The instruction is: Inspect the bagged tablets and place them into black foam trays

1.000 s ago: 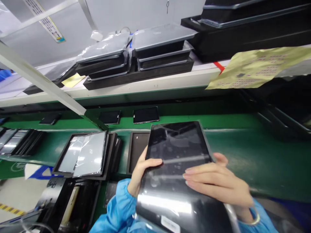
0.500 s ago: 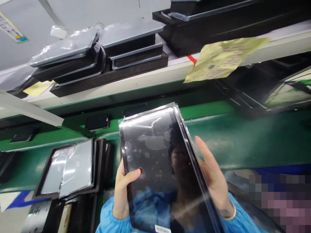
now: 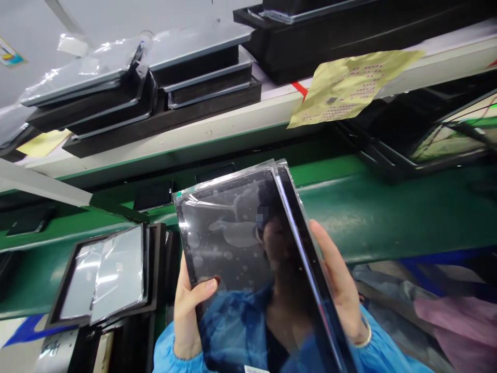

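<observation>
A dark glossy tablet (image 3: pixel 240 259) in clear film fills the middle of the view, with a second tablet (image 3: pixel 301 228) stacked beneath it and showing along its right side. My left hand (image 3: pixel 190 305) grips the left edge, thumb laid on the screen and fingers hidden underneath. At the right edge, my right hand (image 3: pixel 339 290) is pressed against the lower tablet; part of its fingers is behind the stack. The screen mirrors a person and blue sleeves. A small white label (image 3: pixel 256 369) sits at the front tablet's bottom edge.
Left of me, a dark tray (image 3: pixel 157 259) holds silver film-wrapped tablets (image 3: pixel 120 274). Green bench surface (image 3: pixel 361 217) runs behind. Above, a white shelf (image 3: pixel 209 132) carries stacked tablets in black trays (image 3: pixel 163 116) and a yellow paper (image 3: pixel 345 88). Pink cloth (image 3: pixel 458 326) shows at lower right.
The front tablet has shifted left over the one beneath, so a wider strip of the lower tablet shows at the right. Both hands keep their hold; the view has turned slightly.
</observation>
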Motion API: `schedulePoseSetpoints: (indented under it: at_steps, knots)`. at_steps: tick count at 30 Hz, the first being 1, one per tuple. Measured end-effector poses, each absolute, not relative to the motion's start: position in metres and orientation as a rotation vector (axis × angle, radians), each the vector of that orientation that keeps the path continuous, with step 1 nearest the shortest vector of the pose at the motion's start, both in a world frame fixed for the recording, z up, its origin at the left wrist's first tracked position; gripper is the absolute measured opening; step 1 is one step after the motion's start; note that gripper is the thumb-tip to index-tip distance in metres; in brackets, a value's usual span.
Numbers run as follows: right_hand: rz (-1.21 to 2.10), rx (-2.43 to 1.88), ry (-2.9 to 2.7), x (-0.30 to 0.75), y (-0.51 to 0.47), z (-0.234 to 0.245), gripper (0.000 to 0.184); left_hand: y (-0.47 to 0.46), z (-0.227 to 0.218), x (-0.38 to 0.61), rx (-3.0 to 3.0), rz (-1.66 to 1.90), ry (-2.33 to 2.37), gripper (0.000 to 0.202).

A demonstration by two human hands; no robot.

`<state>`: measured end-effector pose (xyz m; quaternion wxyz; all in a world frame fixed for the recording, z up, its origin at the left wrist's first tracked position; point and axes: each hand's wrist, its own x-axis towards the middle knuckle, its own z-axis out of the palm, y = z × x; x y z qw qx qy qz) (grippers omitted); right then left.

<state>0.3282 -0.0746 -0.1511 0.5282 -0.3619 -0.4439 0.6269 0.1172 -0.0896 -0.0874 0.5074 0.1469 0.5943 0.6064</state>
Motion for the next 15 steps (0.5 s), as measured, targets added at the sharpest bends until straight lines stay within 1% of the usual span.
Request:
schedulePoseSetpoints:
  at_steps: [3, 5, 9, 10, 12, 15]
  knots:
    - [1.463, -0.77, -1.116, 0.329, -0.072, -0.156, 0.08, -0.091, -0.088, 0.115, 0.366, 1.462, 1.45, 0.092]
    - [1.502, -0.704, -1.071, 0.33, -0.069, -0.154, 0.078, -0.092, -0.09, 0.112, 0.367, 1.451, 1.446, 0.092]
    - [1.675, -0.702, -0.824, 0.326, -0.053, -0.152, 0.058, -0.086, -0.102, 0.107, 0.389, 1.45, 1.419, 0.095]
    - [1.684, -0.763, -0.777, 0.324, -0.047, -0.156, 0.058, -0.082, -0.108, 0.106, 0.405, 1.457, 1.407, 0.095]
    - [1.686, -0.938, -0.71, 0.319, -0.032, -0.173, 0.066, -0.072, -0.123, 0.102, 0.443, 1.443, 1.378, 0.094]
    - [1.755, -1.119, -0.662, 0.315, -0.005, -0.221, 0.074, -0.055, -0.158, 0.086, 0.456, 1.332, 1.338, 0.088]
